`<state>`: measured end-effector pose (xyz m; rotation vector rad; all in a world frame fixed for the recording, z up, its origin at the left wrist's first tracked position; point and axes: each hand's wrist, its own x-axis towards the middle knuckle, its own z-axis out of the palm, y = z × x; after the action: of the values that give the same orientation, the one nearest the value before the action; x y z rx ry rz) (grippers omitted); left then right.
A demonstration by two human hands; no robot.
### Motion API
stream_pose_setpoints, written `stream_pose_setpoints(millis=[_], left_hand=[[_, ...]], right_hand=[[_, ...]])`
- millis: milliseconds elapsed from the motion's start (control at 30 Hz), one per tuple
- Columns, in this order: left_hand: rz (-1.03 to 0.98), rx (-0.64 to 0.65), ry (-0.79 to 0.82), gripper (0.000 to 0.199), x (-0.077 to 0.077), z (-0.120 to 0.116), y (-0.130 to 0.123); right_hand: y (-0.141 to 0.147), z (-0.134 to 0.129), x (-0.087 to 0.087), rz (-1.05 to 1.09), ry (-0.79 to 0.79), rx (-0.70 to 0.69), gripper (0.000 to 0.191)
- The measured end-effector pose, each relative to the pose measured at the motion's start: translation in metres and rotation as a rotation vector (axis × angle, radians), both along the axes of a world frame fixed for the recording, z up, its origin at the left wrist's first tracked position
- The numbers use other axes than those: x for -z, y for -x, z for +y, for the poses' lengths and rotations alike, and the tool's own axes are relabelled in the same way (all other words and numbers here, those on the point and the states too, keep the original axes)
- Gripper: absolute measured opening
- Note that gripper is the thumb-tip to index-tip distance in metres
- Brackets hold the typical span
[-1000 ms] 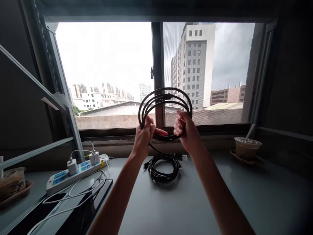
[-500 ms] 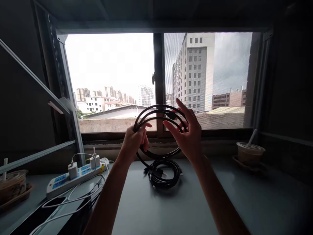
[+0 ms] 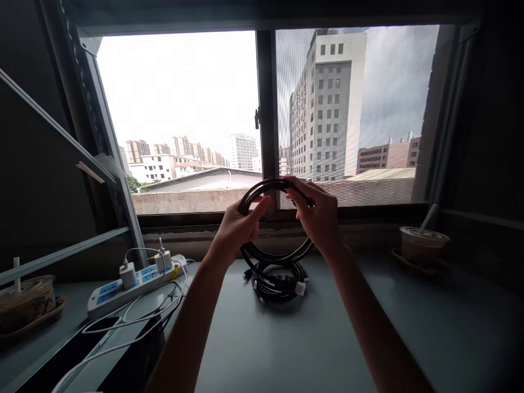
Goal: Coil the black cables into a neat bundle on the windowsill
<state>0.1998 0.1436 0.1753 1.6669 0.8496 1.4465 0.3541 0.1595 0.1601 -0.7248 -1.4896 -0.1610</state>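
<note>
A black cable (image 3: 282, 257) is wound in a round coil and held upright above the table. My left hand (image 3: 242, 222) grips the coil's left side, thumb over the strands. On the upper right of the coil, my right hand (image 3: 315, 210) is closed round the strands with its fingers along the top. A second bundle of black cable (image 3: 278, 295) lies on the table below, with a light-coloured connector (image 3: 300, 288) at its right side. One strand runs down from the held coil towards this bundle.
At the left, a white power strip (image 3: 143, 284) holds plugs with white cords, near a cup (image 3: 28, 300) on a tray. Another cup with a straw (image 3: 421, 243) stands at the right. A window (image 3: 267, 125) is behind the grey table (image 3: 254, 338).
The held strands have drawn together into a tighter coil. My right hand has closed on them, and my left thumb now lies over them. The view has tilted slightly downward.
</note>
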Motion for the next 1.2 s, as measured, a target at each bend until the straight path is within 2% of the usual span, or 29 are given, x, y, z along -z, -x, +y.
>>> stream_pose_setpoints(millis=[133,300,500,633,700,800,900,1067,1200], left_hand=[[-0.071,0.009,-0.037,0.033,0.002,0.002,-0.004],[-0.148,-0.119,-0.159,0.028,0.004,0.008,-0.005],[-0.061,-0.295,-0.367,0.018,0.001,0.004,-0.006],[-0.095,-0.346,-0.372,0.021,0.000,0.003,-0.005],[-0.150,-0.338,-0.355,0.022,0.000,0.002,-0.004],[-0.265,-0.311,-0.360,0.023,-0.001,-0.001,-0.003],[-0.296,-0.251,-0.381,0.027,0.000,0.001,-0.001],[-0.157,-0.240,-0.390,0.032,0.005,0.015,-0.001],[-0.021,-0.143,-0.421,0.033,0.009,0.020,-0.001]], right_hand=[[-0.001,-0.002,-0.002,0.022,0.004,0.009,0.026],[0.001,0.002,0.000,0.043,0.007,0.208,0.029],[0.002,0.004,0.006,-0.118,0.227,0.274,0.020],[0.005,-0.010,0.003,-0.183,0.329,0.401,0.027],[0.004,-0.017,0.000,-0.181,0.317,0.400,0.027],[0.003,-0.026,-0.006,-0.151,0.286,0.260,0.031],[0.005,-0.036,-0.010,-0.117,0.297,0.114,0.039],[0.012,-0.054,-0.015,0.020,0.463,-0.186,0.039],[0.006,-0.057,-0.018,0.089,0.586,-0.370,0.037]])
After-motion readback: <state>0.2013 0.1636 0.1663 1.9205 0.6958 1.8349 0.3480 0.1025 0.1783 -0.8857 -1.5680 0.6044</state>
